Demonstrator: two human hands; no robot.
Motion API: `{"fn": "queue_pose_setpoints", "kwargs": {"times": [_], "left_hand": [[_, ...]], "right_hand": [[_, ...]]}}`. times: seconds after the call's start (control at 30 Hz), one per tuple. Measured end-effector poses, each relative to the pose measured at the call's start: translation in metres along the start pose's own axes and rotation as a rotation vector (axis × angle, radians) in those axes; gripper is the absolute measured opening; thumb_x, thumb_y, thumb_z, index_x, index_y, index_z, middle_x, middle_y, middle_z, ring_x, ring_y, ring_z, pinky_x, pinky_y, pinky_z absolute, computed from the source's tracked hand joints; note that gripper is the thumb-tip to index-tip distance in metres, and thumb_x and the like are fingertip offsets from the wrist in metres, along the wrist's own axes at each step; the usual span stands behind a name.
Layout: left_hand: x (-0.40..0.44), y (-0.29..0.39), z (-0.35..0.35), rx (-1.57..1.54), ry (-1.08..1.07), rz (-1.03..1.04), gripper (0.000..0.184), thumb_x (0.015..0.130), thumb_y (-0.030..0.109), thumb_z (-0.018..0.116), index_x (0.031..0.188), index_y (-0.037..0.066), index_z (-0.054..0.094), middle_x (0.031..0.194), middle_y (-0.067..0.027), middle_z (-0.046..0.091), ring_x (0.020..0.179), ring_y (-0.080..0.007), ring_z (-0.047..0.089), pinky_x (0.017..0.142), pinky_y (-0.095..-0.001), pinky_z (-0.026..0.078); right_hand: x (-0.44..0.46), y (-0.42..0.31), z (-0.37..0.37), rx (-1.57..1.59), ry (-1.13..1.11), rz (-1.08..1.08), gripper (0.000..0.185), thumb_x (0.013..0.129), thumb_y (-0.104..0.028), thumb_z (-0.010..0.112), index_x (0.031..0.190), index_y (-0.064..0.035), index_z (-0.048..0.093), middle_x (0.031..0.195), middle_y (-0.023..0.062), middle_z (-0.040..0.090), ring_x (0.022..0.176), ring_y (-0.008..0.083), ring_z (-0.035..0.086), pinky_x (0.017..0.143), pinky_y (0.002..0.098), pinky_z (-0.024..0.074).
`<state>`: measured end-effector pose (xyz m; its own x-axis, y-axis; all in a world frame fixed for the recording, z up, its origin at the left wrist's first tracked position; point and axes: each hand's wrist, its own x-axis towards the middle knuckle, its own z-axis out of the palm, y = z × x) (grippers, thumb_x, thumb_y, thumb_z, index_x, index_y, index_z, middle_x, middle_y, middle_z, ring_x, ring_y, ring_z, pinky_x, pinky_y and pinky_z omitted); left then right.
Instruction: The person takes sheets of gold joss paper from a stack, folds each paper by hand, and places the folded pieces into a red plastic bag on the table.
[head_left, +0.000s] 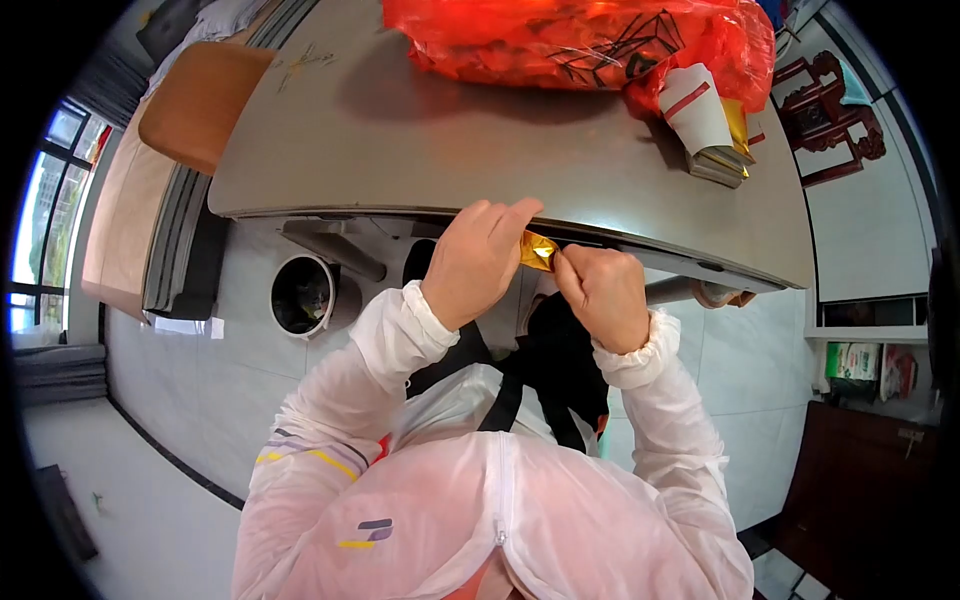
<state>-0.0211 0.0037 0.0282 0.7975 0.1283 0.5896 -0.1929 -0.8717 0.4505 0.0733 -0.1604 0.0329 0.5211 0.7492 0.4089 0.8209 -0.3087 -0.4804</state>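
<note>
A small piece of shiny gold foil paper (538,251) is stretched between my hands at the table's near edge. My left hand (474,258) is closed on its left end, with the back of the hand facing up. My right hand (607,294) pinches the other end between thumb and curled fingers. Most of the paper's ends are hidden by my fingers. On the table's right side lies a stack of gold paper sheets (722,166) with a white paper wrapper (694,108) around it.
A large red plastic bag (520,40) with black print fills the far side of the table (420,155). A brown chair back (200,105) stands at the left. On the floor below is a white-rimmed bin (303,296). Against the right wall is a dark carved wooden chair (830,120).
</note>
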Motion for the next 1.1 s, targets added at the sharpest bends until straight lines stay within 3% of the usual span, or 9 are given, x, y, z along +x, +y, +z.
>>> {"fn": "queue_pose_setpoints", "kwargs": {"times": [0.27,0.43,0.63,0.73,0.83,0.93,0.97,1.03,1.1], "left_hand": [[0.000,-0.003,-0.001,-0.186,0.017,-0.125,0.031,0.087,-0.005,0.056,0.116,0.004,0.056,0.083,-0.0142,0.057,0.072,-0.0283,0.059,0.068,-0.0351,0.049],[0.005,0.000,-0.007,-0.253,-0.064,-0.215,0.031,0.088,-0.004,0.056,0.117,0.006,0.055,0.074,-0.0108,0.052,0.064,-0.0225,0.055,0.064,-0.0315,0.047],[0.010,-0.002,-0.011,-0.256,-0.067,-0.221,0.030,0.089,-0.003,0.057,0.117,0.006,0.057,0.071,-0.0084,0.053,0.061,-0.0169,0.052,0.061,-0.0289,0.045],[0.014,-0.003,-0.021,-0.386,-0.055,-0.397,0.032,0.090,-0.002,0.057,0.121,0.006,0.058,0.068,-0.0041,0.050,0.060,-0.0103,0.047,0.059,-0.0249,0.041],[0.019,-0.004,-0.033,-0.422,0.101,-0.360,0.033,0.092,-0.001,0.057,0.124,0.006,0.058,0.067,0.0011,0.047,0.062,-0.0055,0.041,0.058,-0.0217,0.037],[0.022,-0.020,-0.041,-0.380,0.237,-0.350,0.033,0.091,0.001,0.059,0.123,0.007,0.058,0.066,-0.0030,0.049,0.057,-0.0108,0.045,0.056,-0.0266,0.040],[0.024,-0.023,-0.045,-0.382,0.227,-0.375,0.030,0.091,0.001,0.058,0.121,0.005,0.059,0.066,-0.0020,0.048,0.058,-0.0102,0.045,0.056,-0.0263,0.040],[0.029,-0.034,-0.042,-0.387,0.231,-0.362,0.029,0.092,0.002,0.058,0.120,0.005,0.059,0.066,-0.0019,0.048,0.059,-0.0097,0.045,0.057,-0.0257,0.040],[0.024,-0.045,-0.038,-0.393,0.234,-0.368,0.027,0.092,0.003,0.058,0.119,0.004,0.059,0.067,-0.0017,0.049,0.060,-0.0093,0.044,0.057,-0.0253,0.040]], "right_hand": [[0.002,-0.004,-0.003,0.349,-0.096,0.201,0.025,0.085,-0.017,0.061,0.067,-0.0006,0.061,0.060,0.0175,0.056,0.051,0.0361,0.054,0.049,0.0384,0.0438],[0.001,0.015,0.002,0.818,-0.238,0.445,0.033,0.092,-0.018,0.059,0.065,-0.0012,0.052,0.058,-0.0057,0.042,0.053,0.0037,0.038,0.047,0.0249,0.0294],[0.011,0.009,-0.008,1.060,-0.288,0.557,0.035,0.095,-0.022,0.061,0.065,-0.0063,0.055,0.060,-0.0063,0.044,0.052,0.0039,0.034,0.047,0.0226,0.0259],[0.015,0.007,-0.009,1.071,-0.223,0.634,0.037,0.096,-0.024,0.061,0.064,-0.0063,0.056,0.060,-0.0060,0.044,0.053,0.0041,0.034,0.047,0.0229,0.0249],[0.029,0.009,-0.012,0.966,-0.144,0.532,0.039,0.096,-0.024,0.060,0.062,-0.0073,0.054,0.059,-0.0056,0.045,0.056,0.0043,0.037,0.051,0.0237,0.0269],[0.073,0.016,-0.029,0.836,0.072,0.457,0.039,0.100,-0.027,0.055,0.065,-0.0090,0.052,0.058,-0.0037,0.046,0.052,0.0068,0.036,0.050,0.0251,0.0259],[0.098,0.024,-0.038,0.735,0.176,0.246,0.038,0.100,-0.029,0.054,0.068,-0.0092,0.053,0.061,-0.0019,0.049,0.053,0.0083,0.039,0.051,0.0256,0.0288],[0.167,0.041,-0.062,0.899,0.288,0.126,0.037,0.098,-0.034,0.057,0.072,-0.0081,0.059,0.063,0.0004,0.054,0.055,0.0097,0.045,0.051,0.0255,0.0319],[0.209,0.025,-0.091,1.187,0.377,0.282,0.037,0.096,-0.037,0.061,0.079,-0.0044,0.065,0.066,0.0023,0.059,0.056,0.0105,0.050,0.052,0.0247,0.0356]]}}
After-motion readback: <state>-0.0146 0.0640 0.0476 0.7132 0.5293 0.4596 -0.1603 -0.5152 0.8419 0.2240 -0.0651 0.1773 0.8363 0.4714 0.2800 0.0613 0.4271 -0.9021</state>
